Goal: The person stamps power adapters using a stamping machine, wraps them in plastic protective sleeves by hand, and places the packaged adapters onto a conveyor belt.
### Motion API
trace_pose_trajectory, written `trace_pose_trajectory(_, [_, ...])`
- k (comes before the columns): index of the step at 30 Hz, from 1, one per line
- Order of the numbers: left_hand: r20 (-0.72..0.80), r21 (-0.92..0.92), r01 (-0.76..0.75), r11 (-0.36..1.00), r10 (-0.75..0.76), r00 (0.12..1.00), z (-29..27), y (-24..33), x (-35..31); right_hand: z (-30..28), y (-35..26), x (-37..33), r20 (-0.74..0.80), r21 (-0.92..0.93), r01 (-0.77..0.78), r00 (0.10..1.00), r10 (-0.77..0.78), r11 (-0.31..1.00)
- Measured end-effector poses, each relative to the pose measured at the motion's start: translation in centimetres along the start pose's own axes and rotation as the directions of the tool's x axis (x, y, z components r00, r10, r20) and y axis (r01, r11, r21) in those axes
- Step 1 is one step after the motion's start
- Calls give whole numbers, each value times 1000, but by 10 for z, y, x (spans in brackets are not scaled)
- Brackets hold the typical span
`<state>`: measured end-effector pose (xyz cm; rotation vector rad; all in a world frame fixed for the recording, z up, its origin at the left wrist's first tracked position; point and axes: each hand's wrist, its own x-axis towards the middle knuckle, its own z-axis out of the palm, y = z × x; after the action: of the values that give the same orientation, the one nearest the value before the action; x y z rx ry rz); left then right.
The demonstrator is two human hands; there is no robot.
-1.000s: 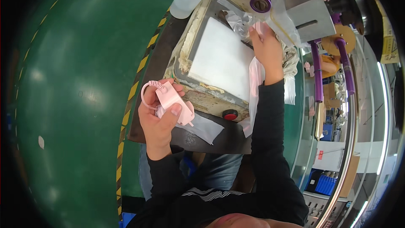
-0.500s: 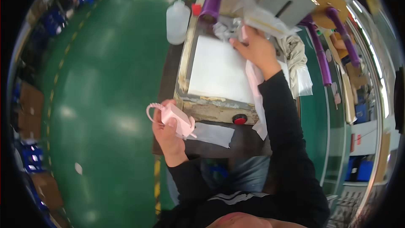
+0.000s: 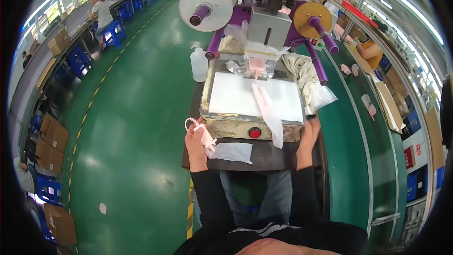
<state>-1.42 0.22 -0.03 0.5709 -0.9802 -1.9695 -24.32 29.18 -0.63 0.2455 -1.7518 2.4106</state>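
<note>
My left hand (image 3: 195, 150) is closed around a pink plug-in charger (image 3: 204, 136) with metal pins and a looped cord, at the front left corner of the machine base (image 3: 226, 128). My right hand (image 3: 308, 140) rests against the base's right side, its fingers stretched along it and partly hidden. Another pink charger body (image 3: 256, 64) sits under the press head (image 3: 269, 30), among clear plastic. From it a long pale pink sleeve (image 3: 268, 113) runs over the white sheet (image 3: 233, 95) and hangs past the front edge, right of a red button (image 3: 255, 132).
A white squeeze bottle (image 3: 199, 66) stands left of the base. A flat white sleeve (image 3: 231, 152) lies at the table's front. Crumpled cloth (image 3: 302, 73) lies on the right, near purple rods (image 3: 316, 61). Farther right runs a green conveyor (image 3: 351, 127) with pink parts.
My right hand has left the press head area and come down to the base's right side. The pink charger body now shows under the head. My left hand still holds its charger; the view has tilted up.
</note>
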Motion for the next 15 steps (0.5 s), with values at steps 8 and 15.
trace_pose_trajectory(8, [-43,35,-16,999,18,999,-6,0,8,-16,-35,-31,337,-298,-60,927,163,953])
trace_pose_trajectory(15, [-32,-3,-96,995,95,995,-9,-1,-3,3,-22,-58,503,-665,554,828,-248,501])
